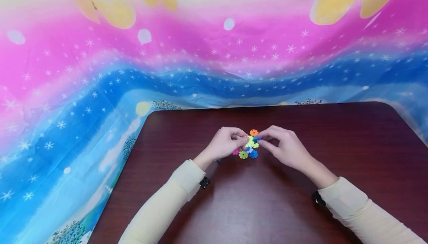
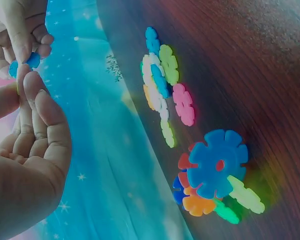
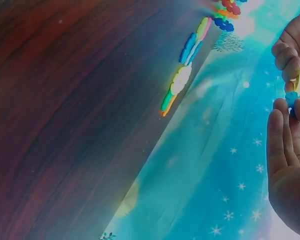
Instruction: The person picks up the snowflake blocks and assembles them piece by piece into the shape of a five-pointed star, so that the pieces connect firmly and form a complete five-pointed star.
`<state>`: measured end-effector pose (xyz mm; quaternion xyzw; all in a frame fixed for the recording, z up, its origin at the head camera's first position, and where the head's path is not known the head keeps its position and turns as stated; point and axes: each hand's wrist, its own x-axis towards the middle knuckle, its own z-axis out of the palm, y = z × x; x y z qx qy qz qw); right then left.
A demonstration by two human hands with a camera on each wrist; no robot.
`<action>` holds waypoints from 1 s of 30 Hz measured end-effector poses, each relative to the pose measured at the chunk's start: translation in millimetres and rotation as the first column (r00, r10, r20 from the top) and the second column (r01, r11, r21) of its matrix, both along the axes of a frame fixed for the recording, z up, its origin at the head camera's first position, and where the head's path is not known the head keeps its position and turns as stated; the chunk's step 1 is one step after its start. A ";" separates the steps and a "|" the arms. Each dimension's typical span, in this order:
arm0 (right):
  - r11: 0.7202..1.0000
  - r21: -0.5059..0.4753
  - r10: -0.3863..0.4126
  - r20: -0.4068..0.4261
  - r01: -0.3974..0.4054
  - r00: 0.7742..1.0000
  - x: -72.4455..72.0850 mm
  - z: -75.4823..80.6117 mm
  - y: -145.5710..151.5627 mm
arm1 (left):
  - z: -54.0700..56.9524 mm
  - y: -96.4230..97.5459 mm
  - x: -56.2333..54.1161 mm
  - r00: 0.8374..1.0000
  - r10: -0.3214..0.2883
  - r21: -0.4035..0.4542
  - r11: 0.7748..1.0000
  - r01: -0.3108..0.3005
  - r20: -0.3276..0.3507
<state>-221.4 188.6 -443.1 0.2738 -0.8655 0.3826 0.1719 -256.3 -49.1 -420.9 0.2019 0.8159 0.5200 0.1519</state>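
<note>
Both hands meet over the middle of the table. My left hand [image 1: 224, 142] pinches a yellow-green snowflake disc [image 1: 249, 141] between thumb and fingers. Against that disc, my right hand [image 1: 287, 146] pinches a blue snowflake disc [image 1: 257, 139]; the right wrist view shows the blue disc [image 3: 292, 99] touching the yellow one [image 3: 299, 80]. Whether their slots are interlocked I cannot tell. Just beyond and below lie loose snowflake discs: orange [image 1: 254, 133], light green [image 1: 243, 155], blue [image 1: 253, 154] and pink [image 1: 236, 152], partly hidden by the hands.
In the left wrist view, a cluster of joined discs, with a large-looking blue disc [image 2: 217, 165] on top, sits on the dark wooden table [image 2: 270, 100]. A patterned pink and blue cloth [image 1: 200, 51] hangs behind the table's far edge.
</note>
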 end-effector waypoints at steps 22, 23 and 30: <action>0.994 -0.014 0.107 -0.006 -0.107 0.994 0.1 -1.5 -5.4 | -14.4 3.0 2.9 0.988 0.002 0.143 0.989 -0.024 0.152; 0.995 -0.009 0.104 -0.007 -0.104 0.995 -1.6 -1.7 -5.9 | -15.3 2.3 2.6 0.989 0.014 0.137 0.990 -0.034 0.146; 0.986 0.160 0.032 0.156 -0.058 0.987 -18.7 -6.5 -7.0 | -19.2 -4.4 1.7 0.991 0.089 0.158 0.982 -0.104 0.099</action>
